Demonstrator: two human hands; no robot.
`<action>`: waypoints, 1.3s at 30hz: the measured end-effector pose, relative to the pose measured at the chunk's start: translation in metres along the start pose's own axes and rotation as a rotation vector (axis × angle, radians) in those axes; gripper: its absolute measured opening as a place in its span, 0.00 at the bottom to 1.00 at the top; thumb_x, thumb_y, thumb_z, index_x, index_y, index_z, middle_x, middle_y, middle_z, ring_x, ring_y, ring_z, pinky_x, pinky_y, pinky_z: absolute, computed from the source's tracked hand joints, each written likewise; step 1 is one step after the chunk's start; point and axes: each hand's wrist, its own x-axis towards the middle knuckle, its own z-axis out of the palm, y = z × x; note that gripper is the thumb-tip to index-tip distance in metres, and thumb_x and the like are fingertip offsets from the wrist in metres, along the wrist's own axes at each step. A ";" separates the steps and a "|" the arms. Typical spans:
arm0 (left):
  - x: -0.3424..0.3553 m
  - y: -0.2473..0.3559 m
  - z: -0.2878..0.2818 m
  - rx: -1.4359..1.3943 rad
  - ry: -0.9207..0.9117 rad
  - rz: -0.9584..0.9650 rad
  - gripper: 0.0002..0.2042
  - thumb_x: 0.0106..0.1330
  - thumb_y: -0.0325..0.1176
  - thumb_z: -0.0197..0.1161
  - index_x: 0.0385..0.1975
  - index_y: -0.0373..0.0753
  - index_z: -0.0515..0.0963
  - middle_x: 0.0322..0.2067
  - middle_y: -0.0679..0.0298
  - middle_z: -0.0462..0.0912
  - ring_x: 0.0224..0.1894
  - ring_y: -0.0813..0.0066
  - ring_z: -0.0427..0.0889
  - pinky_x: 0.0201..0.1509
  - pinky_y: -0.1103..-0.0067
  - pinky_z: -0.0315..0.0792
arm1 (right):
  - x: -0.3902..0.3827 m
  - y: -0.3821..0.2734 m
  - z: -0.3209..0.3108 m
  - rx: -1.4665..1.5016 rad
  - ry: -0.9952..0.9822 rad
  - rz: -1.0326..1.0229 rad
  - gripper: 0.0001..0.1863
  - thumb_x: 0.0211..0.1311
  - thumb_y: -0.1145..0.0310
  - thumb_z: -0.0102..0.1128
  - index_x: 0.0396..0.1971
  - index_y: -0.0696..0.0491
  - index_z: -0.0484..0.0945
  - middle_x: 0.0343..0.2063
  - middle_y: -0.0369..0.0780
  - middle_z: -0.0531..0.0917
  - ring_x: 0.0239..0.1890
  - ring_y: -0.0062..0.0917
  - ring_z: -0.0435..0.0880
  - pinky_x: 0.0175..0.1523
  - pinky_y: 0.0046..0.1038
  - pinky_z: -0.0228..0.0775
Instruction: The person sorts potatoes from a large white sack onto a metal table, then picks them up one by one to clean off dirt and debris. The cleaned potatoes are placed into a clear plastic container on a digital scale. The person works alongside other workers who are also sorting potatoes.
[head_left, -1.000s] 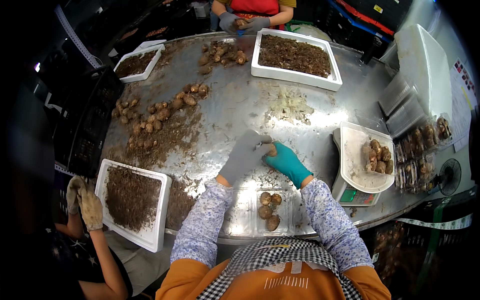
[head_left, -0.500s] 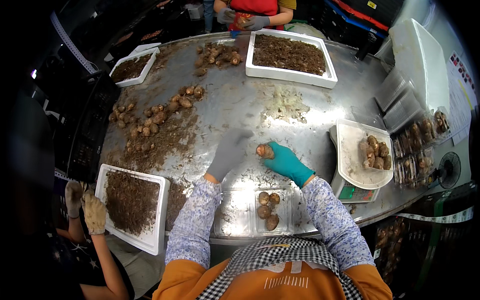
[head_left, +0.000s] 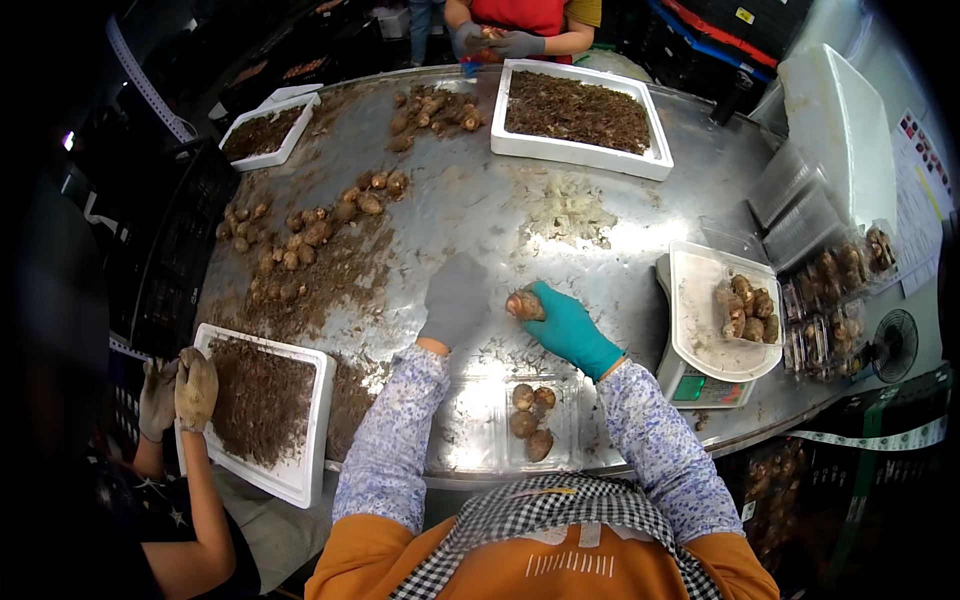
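My right hand (head_left: 565,328), in a teal glove, is closed around a brown taro (head_left: 525,306) with a pinkish end above the metal table. Just left of it is my left hand (head_left: 455,297) in a grey glove, apart from the taro. Motion smears its fingers, so their pose is unclear. Nearer to me, a clear plastic tray (head_left: 562,432) holds several small taros (head_left: 523,424). Another clear tray (head_left: 465,440) lies beside it on the left.
On the right, a scale (head_left: 690,345) bears a clear box of taros (head_left: 752,308). Loose taros (head_left: 310,233) lie at left. White foam trays of soil (head_left: 325,425) (head_left: 580,160) stand near left and far. Gloved co-workers' hands (head_left: 197,388) (head_left: 517,44) are at left and across the table.
My left hand has shifted slightly and its fingers are now more blurred. The taro in my right hand has moved a little left. The left co-worker's hands have risen beside the soil tray.
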 end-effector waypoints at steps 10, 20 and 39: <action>-0.024 0.037 0.023 -0.691 0.014 -0.024 0.07 0.62 0.31 0.58 0.32 0.33 0.74 0.28 0.57 0.78 0.32 0.69 0.80 0.37 0.73 0.73 | 0.001 0.022 0.012 -0.095 0.190 -0.165 0.18 0.51 0.71 0.63 0.45 0.51 0.75 0.38 0.45 0.81 0.40 0.41 0.81 0.46 0.35 0.74; -0.024 0.007 0.030 -0.655 0.142 -0.138 0.15 0.65 0.35 0.58 0.46 0.33 0.73 0.33 0.57 0.78 0.31 0.66 0.79 0.39 0.74 0.74 | 0.006 0.018 -0.001 0.093 0.199 -0.219 0.20 0.52 0.72 0.65 0.47 0.54 0.75 0.39 0.42 0.80 0.44 0.32 0.81 0.49 0.30 0.73; -0.039 0.028 0.037 -1.270 0.176 -0.288 0.08 0.69 0.31 0.55 0.40 0.33 0.74 0.45 0.61 0.78 0.39 0.76 0.78 0.40 0.79 0.76 | -0.012 -0.005 0.012 0.619 0.101 0.219 0.23 0.58 0.61 0.65 0.51 0.54 0.72 0.45 0.39 0.78 0.45 0.23 0.77 0.49 0.25 0.71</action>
